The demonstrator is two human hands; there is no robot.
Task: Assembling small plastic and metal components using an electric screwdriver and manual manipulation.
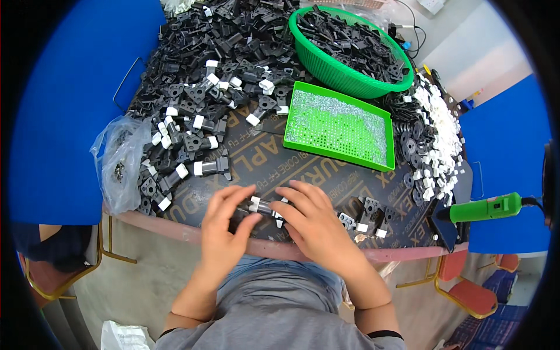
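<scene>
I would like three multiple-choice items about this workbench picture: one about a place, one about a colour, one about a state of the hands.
1. Where does the flat green tray lie, as seen from the round green basket?
A. Nearer the person, just in front of it
B. Inside the basket
C. Under the table

2. What colour is the power tool at the right table edge?
A. Red
B. Green
C. Yellow

3. What are the left hand and right hand doing?
A. Resting flat and empty
B. Both gripping one small black part with white end pieces
C. Lifting the basket

Answers:
1 A, the tray lies on the table between basket and hands.
2 B, its body is bright green.
3 B, fingers of both hands close on the part between them.
</scene>
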